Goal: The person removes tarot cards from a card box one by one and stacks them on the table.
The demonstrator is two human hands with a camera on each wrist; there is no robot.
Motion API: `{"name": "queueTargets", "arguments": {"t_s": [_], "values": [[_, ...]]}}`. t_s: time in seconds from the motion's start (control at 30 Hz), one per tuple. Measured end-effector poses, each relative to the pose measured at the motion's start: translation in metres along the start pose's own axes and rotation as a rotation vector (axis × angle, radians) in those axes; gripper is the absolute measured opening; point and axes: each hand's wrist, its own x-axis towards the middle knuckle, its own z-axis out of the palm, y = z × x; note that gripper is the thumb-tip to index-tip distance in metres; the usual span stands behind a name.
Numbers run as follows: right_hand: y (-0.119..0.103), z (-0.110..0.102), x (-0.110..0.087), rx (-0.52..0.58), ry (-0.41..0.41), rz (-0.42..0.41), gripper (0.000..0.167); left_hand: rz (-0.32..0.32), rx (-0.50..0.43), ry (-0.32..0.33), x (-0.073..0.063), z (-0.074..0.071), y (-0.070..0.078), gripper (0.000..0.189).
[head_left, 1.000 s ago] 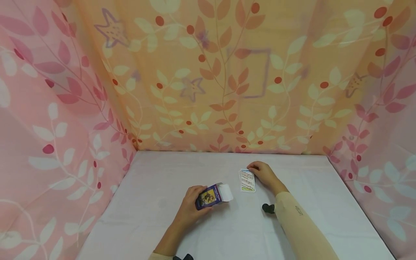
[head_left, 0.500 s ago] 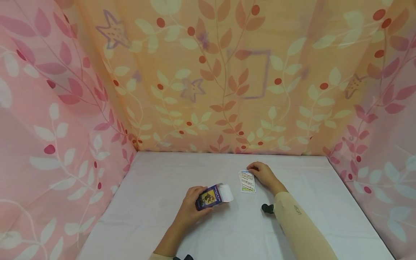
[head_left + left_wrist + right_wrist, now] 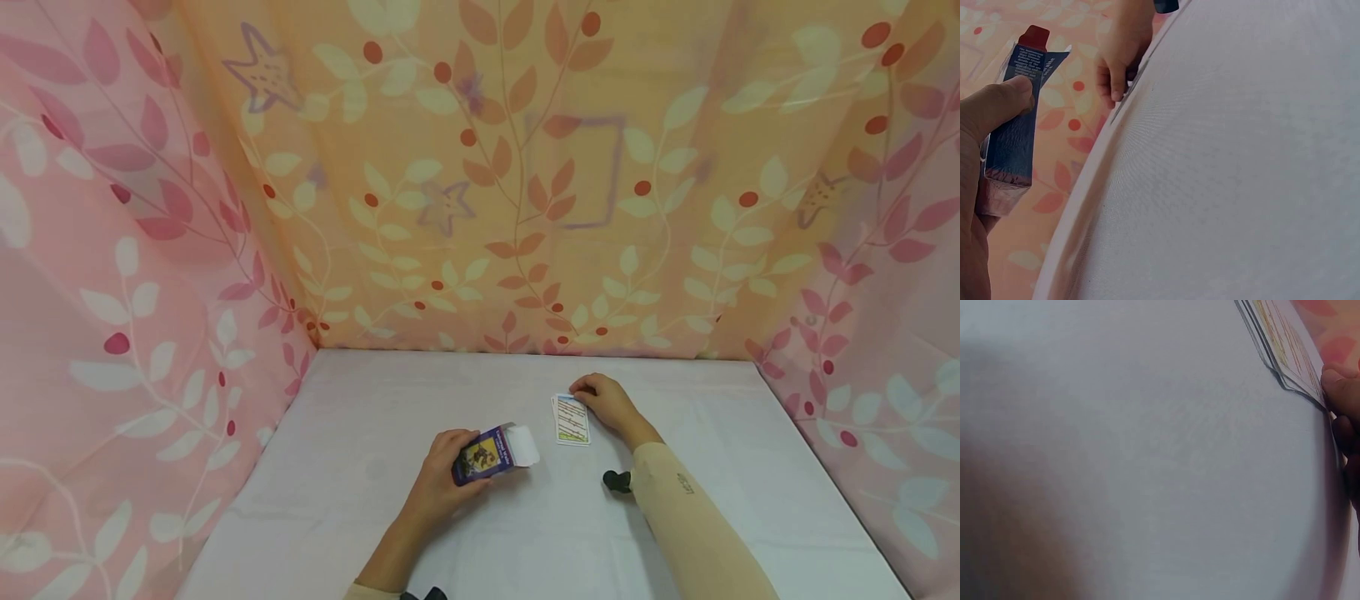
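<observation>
My left hand (image 3: 437, 477) grips a blue and purple tarot card box (image 3: 480, 457) with a yellow picture on its front. The box's white end flap (image 3: 522, 445) stands open toward the right. In the left wrist view the thumb presses on the narrow side of the box (image 3: 1016, 131). My right hand (image 3: 611, 406) pinches the far right corner of a tarot card (image 3: 572, 421) printed with several slanted rods. This card lies slightly askew over other cards, whose edges show beneath it (image 3: 1260, 337). Part of the right hand (image 3: 1342, 394) is cut off in the right wrist view.
A white cloth (image 3: 337, 467) covers the table. Floral curtains (image 3: 450, 250) stand behind and along both sides. A black wrist mount (image 3: 617, 482) sits by the right sleeve (image 3: 690, 517); another black part (image 3: 431, 593) shows near the left cuff.
Both hands, the box and the cards stay practically in place. The head view shifts only very slightly.
</observation>
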Motion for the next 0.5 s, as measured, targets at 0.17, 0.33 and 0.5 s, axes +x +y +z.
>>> {"name": "queueTargets", "arguments": {"t_s": [0.17,0.33,0.5], "values": [[-0.0003,-0.0015,0.0015,0.022,-0.005,0.003,0.011,-0.002,-0.003,-0.002,0.0002,0.0003,-0.0015,0.078],[-0.0027,-0.0052,0.0004,0.068,-0.009,-0.001,0.013,-0.009,-0.015,-0.003,0.0,0.0005,-0.0034,0.078],[-0.0088,-0.0084,-0.0039,0.082,0.012,0.002,0.015,-0.024,-0.034,-0.015,0.0,-0.0001,-0.0033,0.077]]}}
